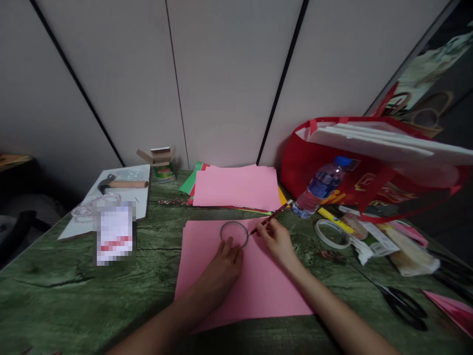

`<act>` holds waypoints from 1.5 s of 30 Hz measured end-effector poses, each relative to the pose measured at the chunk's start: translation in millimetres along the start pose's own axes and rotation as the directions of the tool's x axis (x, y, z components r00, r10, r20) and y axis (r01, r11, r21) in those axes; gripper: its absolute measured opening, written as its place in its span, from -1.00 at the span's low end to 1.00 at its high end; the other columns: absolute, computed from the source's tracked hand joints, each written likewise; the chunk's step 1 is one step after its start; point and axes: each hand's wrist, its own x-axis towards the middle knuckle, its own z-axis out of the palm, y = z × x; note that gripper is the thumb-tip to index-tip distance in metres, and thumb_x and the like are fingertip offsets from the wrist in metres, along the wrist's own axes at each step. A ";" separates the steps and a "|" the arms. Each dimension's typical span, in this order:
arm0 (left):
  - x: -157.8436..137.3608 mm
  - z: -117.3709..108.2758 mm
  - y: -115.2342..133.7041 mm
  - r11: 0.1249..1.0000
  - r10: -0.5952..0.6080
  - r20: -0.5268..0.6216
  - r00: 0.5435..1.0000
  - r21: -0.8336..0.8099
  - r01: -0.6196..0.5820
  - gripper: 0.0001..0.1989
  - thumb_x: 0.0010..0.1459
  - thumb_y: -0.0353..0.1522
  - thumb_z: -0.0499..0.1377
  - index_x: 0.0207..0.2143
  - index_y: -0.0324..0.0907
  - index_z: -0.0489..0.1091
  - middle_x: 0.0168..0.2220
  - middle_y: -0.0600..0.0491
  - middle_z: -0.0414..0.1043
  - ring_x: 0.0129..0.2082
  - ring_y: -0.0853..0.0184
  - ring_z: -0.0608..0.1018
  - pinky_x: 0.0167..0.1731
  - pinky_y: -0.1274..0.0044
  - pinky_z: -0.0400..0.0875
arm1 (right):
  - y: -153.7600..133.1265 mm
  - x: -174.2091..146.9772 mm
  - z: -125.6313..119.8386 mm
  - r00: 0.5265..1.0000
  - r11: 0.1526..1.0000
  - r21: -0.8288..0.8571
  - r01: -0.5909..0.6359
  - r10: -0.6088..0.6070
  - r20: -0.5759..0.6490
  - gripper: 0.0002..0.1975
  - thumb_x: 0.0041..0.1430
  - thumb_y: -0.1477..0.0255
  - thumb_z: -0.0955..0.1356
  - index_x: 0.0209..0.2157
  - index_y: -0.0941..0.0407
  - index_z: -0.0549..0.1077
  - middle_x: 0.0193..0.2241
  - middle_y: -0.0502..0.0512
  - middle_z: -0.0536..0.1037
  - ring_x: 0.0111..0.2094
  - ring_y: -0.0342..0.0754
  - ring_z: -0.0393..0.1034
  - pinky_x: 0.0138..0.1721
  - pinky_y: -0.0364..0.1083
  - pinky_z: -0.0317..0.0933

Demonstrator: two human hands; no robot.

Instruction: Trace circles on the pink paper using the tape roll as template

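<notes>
A thin grey ring [234, 223] lies flat on a sheet of pink paper [269, 296]. The fingers of my left hand [226, 259] press on the ring's near edge and hold it against the paper. My right hand [276, 240] is closed around a dark red pencil [275, 213], whose tip points at the ring's right side. The pencil slants up to the right. Behind the sheet is a stack of pink paper [236, 187], with green, red and yellow sheets showing from under it.
On the right are a water bottle [320, 187], a red bag [295, 162] holding white boards, a tape roll [332, 234], a yellow marker [336, 220] and black scissors [402, 303]. To the left, a hammer [123, 184] lies on a white board [142, 209], near a small open box [164, 170].
</notes>
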 end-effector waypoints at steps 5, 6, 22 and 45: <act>5.2 0.1 -8.1 0.973 -0.047 0.034 0.998 -0.222 0.054 -0.57 0.07 -0.63 -0.07 -0.02 -0.32 0.31 -0.05 -0.12 0.42 0.14 0.15 0.26 0.13 0.29 0.12 | 5.6 2.5 13.9 0.984 0.919 0.351 -0.178 0.162 0.075 -0.58 -0.02 -0.01 0.30 -0.46 0.08 0.27 -0.52 0.08 0.49 -0.47 0.00 0.43 -0.39 -0.02 0.36; 6.2 -0.2 -10.8 0.960 -0.060 0.045 0.997 -0.272 0.070 -0.56 0.07 -0.63 -0.07 -0.01 -0.29 0.31 -0.07 -0.10 0.43 0.15 0.15 0.24 0.13 0.29 0.11 | 7.2 2.6 15.4 0.980 0.902 0.384 -0.199 0.182 0.079 -0.57 -0.05 -0.02 0.32 -0.46 0.08 0.27 -0.51 0.07 0.49 -0.46 -0.01 0.43 -0.37 -0.01 0.37; 42.1 -24.8 -56.0 0.868 0.038 0.138 0.990 -0.496 0.035 -0.41 -0.03 -0.72 -0.11 0.01 -0.13 0.26 0.02 0.00 0.32 -0.06 0.27 0.35 0.01 0.40 0.14 | 6.4 -0.4 15.5 0.981 0.853 0.485 -0.194 0.180 0.076 -0.58 -0.10 0.04 0.40 -0.45 0.10 0.31 -0.54 -0.01 0.45 -0.50 -0.08 0.39 -0.40 -0.05 0.37; 46.0 -20.9 -60.8 0.896 -0.009 0.174 0.985 -0.437 0.085 -0.45 -0.06 -0.70 -0.08 0.00 -0.24 0.29 0.00 -0.04 0.36 -0.03 0.22 0.36 -0.02 0.42 0.27 | 4.9 -29.2 -16.7 0.999 0.992 0.124 -0.011 0.006 0.042 -0.70 0.11 0.22 0.31 -0.33 0.14 0.55 -0.35 0.18 0.62 -0.31 0.04 0.51 -0.25 -0.04 0.38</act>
